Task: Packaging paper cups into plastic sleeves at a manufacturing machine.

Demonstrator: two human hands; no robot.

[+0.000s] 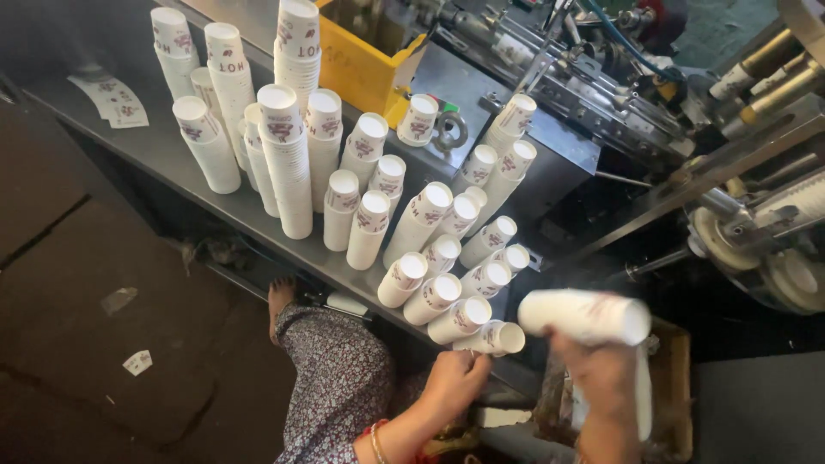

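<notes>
A grey metal tabletop [155, 150] carries many stacks of white printed paper cups [288, 163], beside which the right hand [601, 369] closes its fingers around a sideways white paper cup stack [584, 316], while the left hand [455, 374] pinches the nearest lying cup stack [491, 338].

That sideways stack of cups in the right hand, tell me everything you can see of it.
The stack of cups is white paper by the look of it, nested tightly into a short cylinder, with faint reddish print blurred on its side. It lies roughly horizontal, open rims to the right, above a brown box. The right hand grips it from underneath; the fingers wrap its lower side. Its left end sits close to the nearest stack on the grey metal shelf, apparently not touching. The left hand is apart from it.
</notes>
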